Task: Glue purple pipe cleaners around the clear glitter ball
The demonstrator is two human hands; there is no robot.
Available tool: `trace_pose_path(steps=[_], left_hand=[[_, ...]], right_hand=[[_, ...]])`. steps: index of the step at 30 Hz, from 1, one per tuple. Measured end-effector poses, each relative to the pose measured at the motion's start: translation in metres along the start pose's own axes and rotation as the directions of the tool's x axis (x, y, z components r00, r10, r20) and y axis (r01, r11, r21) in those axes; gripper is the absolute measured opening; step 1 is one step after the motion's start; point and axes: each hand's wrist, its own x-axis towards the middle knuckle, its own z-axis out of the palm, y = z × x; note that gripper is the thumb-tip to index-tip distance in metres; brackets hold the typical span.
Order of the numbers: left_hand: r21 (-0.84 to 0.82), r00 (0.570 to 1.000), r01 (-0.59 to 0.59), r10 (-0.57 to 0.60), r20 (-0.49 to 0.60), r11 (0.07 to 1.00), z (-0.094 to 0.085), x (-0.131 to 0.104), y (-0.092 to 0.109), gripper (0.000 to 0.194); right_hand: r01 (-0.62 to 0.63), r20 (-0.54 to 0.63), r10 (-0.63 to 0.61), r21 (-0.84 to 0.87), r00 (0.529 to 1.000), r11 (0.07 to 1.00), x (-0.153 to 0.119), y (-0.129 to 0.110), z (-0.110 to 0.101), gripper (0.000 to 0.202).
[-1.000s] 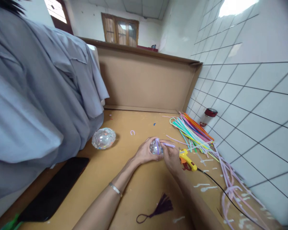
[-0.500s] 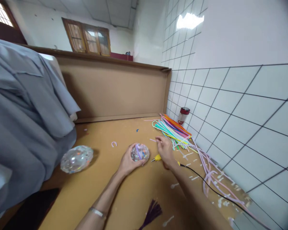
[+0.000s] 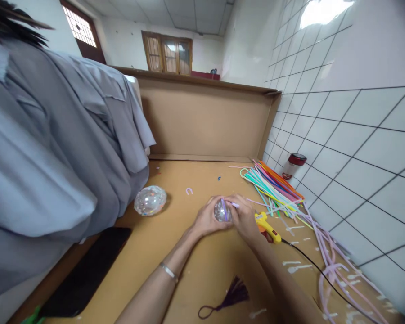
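Note:
My left hand [image 3: 204,220] is wrapped round a small clear plastic ball [image 3: 218,212], with a purple strip running across its front. Against the ball's right side, my right hand [image 3: 245,218] pinches a short lilac pipe cleaner [image 3: 235,205]. Its fingers partly cover the ball, so where the piece meets it is hard to make out. A yellow hot glue gun [image 3: 272,231] lies just right of my right hand, its nozzle hidden behind the hand.
Left stands another clear ball [image 3: 150,200], beside a person in grey clothing [image 3: 97,121]. Bundled pipe cleaners [image 3: 273,189] and a red-lidded jar [image 3: 293,165] are near the tiled wall. A purple tassel [image 3: 236,292], a dark phone-like slab [image 3: 87,270] and a curved pink piece [image 3: 189,191] lie about.
My right hand has come left to the ball with the lilac pipe cleaner, away from above the glue gun. The view has turned left, showing more of the person in grey.

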Motion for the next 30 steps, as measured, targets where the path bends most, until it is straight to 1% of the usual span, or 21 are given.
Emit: trace_pose_path(steps=[2, 4, 6, 7, 8, 9, 10, 11, 12, 13, 14, 15, 18, 21, 22, 24, 25, 26, 28, 30], left_hand=[[-0.003, 1.0, 0.026, -0.026, 0.003, 1.0, 0.0, 0.0, 0.0, 0.076], [-0.027, 0.997, 0.075, -0.076, -0.008, 0.997, 0.0, 0.0, -0.001, 0.08], [-0.054, 0.99, 0.138, -0.14, -0.032, 0.989, 0.0, 0.001, -0.003, 0.083], [-0.063, 0.985, 0.166, -0.168, -0.039, 0.984, 0.0, 0.001, -0.005, 0.083], [-0.065, 0.979, 0.191, -0.195, -0.064, 0.98, -0.001, 0.001, -0.006, 0.084], [-0.066, 0.976, 0.205, -0.209, -0.067, 0.977, -0.001, 0.001, -0.008, 0.084], [-0.067, 0.973, 0.214, -0.219, -0.077, 0.975, -0.002, 0.001, -0.009, 0.085], [-0.058, 0.97, 0.223, -0.227, -0.091, 0.973, -0.002, 0.001, -0.011, 0.085], [-0.055, 0.966, 0.232, -0.237, -0.102, 0.971, -0.003, 0.001, -0.012, 0.085], [-0.056, 0.964, 0.24, -0.245, -0.104, 0.969, -0.003, 0.001, -0.013, 0.085], [-0.056, 0.961, 0.249, -0.254, -0.108, 0.967, -0.003, 0.001, -0.014, 0.085], [-0.057, 0.959, 0.259, -0.263, -0.109, 0.964, -0.003, 0.001, -0.014, 0.085], [-0.07, 0.953, 0.276, -0.283, -0.111, 0.958, -0.004, 0.0, -0.012, 0.084], [-0.093, 0.951, 0.281, -0.29, -0.105, 0.955, -0.004, 0.001, -0.01, 0.081], [-0.098, 0.95, 0.289, -0.298, -0.098, 0.952, -0.004, 0.001, -0.009, 0.08], [-0.108, 0.945, 0.302, -0.312, -0.094, 0.947, -0.005, 0.001, -0.009, 0.08], [-0.111, 0.943, 0.307, -0.318, -0.096, 0.945, -0.005, 0.002, -0.01, 0.08], [-0.113, 0.941, 0.311, -0.322, -0.099, 0.944, -0.005, 0.002, -0.01, 0.08], [-0.118, 0.938, 0.319, -0.331, -0.103, 0.94, -0.005, 0.003, -0.011, 0.08], [-0.134, 0.937, 0.322, -0.336, -0.099, 0.937, -0.005, 0.004, -0.012, 0.08]], right_hand=[[-0.042, -0.038, 0.043, 0.031, 0.998, 0.999, -0.003, 0.004, 0.001, 0.031], [-0.11, -0.091, 0.111, 0.018, 0.99, 0.994, -0.008, 0.011, -0.002, 0.034], [-0.23, -0.171, 0.216, -0.068, 0.961, 0.971, -0.014, 0.021, -0.011, 0.035], [-0.308, -0.202, 0.277, -0.138, 0.939, 0.941, -0.016, 0.026, -0.018, 0.035], [-0.389, -0.218, 0.343, -0.225, 0.914, 0.893, -0.019, 0.031, -0.025, 0.035], [-0.455, -0.203, 0.409, -0.33, 0.89, 0.827, -0.021, 0.034, -0.032, 0.034], [-0.497, -0.164, 0.478, -0.443, 0.863, 0.746, -0.024, 0.036, -0.038, 0.034], [-0.514, -0.107, 0.555, -0.548, 0.825, 0.66, -0.026, 0.036, -0.043, 0.035], [-0.51, -0.048, 0.631, -0.639, 0.774, 0.577, -0.027, 0.035, -0.047, 0.038], [-0.493, 0.0, 0.697, -0.707, 0.717, 0.507, -0.029, 0.034, -0.049, 0.04], [-0.473, 0.033, 0.744, -0.753, 0.667, 0.457, -0.03, 0.031, -0.05, 0.044], [-0.456, 0.051, 0.774, -0.783, 0.631, 0.423, -0.032, 0.029, -0.05, 0.047], [-0.44, 0.054, 0.814, -0.82, 0.578, 0.367, -0.033, 0.026, -0.051, 0.053], [-0.476, 0.093, 0.863, -0.803, 0.497, 0.36, -0.034, 0.032, -0.054, 0.048], [-0.499, 0.105, 0.872, -0.784, 0.479, 0.369, -0.034, 0.035, -0.055, 0.045], [-0.544, 0.11, 0.877, -0.746, 0.468, 0.384, -0.034, 0.04, -0.057, 0.04], [-0.561, 0.102, 0.874, -0.73, 0.475, 0.39, -0.035, 0.041, -0.058, 0.038], [-0.573, 0.087, 0.864, -0.715, 0.496, 0.401, -0.035, 0.042, -0.057, 0.037], [-0.595, 0.028, 0.823, -0.678, 0.568, 0.433, -0.036, 0.042, -0.056, 0.036], [-0.629, -0.086, 0.763, -0.629, 0.64, 0.457, -0.036, 0.04, -0.053, 0.035]])
